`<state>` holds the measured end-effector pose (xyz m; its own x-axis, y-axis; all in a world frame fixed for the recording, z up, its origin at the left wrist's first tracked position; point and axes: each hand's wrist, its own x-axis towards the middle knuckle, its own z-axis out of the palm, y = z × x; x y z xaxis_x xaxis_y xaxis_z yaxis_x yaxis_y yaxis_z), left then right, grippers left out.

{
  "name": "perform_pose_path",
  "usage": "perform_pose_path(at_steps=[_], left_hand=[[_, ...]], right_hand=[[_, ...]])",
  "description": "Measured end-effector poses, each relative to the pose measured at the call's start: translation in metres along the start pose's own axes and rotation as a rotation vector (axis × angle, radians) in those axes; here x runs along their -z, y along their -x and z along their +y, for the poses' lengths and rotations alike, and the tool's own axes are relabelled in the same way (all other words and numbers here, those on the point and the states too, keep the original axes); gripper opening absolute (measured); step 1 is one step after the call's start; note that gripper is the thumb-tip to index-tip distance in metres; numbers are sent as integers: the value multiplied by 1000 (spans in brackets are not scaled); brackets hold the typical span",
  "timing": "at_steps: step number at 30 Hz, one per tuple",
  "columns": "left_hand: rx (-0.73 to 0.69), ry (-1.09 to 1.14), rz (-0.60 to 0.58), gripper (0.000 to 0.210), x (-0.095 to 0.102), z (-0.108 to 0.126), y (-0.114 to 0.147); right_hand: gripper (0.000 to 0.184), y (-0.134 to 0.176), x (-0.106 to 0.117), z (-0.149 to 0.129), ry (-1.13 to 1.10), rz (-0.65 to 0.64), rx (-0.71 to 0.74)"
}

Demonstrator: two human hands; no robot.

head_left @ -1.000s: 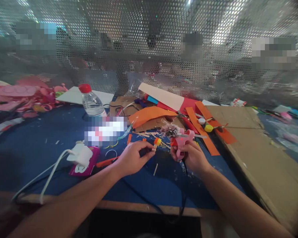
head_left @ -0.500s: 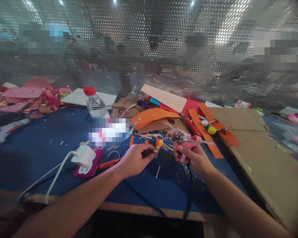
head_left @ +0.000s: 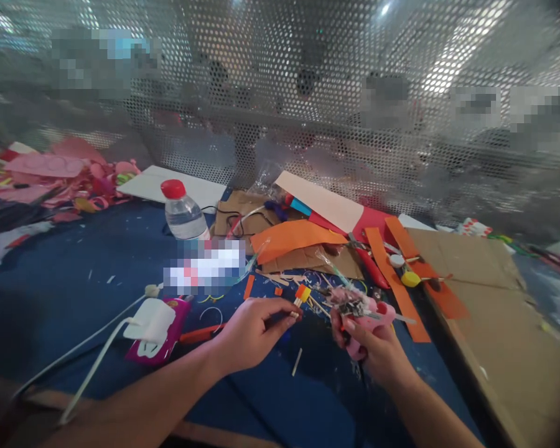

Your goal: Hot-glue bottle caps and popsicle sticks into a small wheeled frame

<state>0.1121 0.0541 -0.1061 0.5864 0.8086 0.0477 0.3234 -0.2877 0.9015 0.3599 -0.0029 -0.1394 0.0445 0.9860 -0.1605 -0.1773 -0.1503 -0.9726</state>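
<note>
Pinched in left hand [head_left: 256, 333]: apparent stick bundle [head_left: 302, 294], topped orange and yellow. Gripped in right hand [head_left: 376, 345]: pink glue gun [head_left: 368, 321]. Toward back edge of desk [head_left: 98, 239], left of centre: red-capped bottle [head_left: 184, 214].

Dim overall on my feed, cool grey. One small white lamp [head_left: 385, 9] glares at the top, pale streaks through the mesh [head_left: 280, 143]. Left hand [head_left: 254, 333] catches light along its upper side; table [head_left: 308, 398] below goes dark. Both hands fairly sharp, right hand [head_left: 378, 351] included; I see background smeared, far-right plastic blurred. Wide-angle stretch at the sides, right corners blacked out. Pixel blocks hide patches, one by the bottle [head_left: 184, 218].
</note>
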Motion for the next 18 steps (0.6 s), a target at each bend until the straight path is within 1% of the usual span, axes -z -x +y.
perform_pose_path(at_steps=[3, 7, 12, 16, 18], left_hand=[[-26, 5, 3, 21, 2, -3, -1], [-5, 10, 17, 23, 2, -7, -3], [-4, 12, 25, 24, 1, -8, -3], [-68, -65, 50, 24, -1, -9, -2], [-109, -68, 56, 23, -2, -10, -3]], right_hand=[[46, 1, 2, 4, 1, 9, -45], [48, 0, 0, 5, -43, 8, -104], [48, -2, -3, 2, -47, 29, -65], [49, -4, -7, -2, -18, 23, -33], [48, -5, -9, -8, -10, 29, -24]])
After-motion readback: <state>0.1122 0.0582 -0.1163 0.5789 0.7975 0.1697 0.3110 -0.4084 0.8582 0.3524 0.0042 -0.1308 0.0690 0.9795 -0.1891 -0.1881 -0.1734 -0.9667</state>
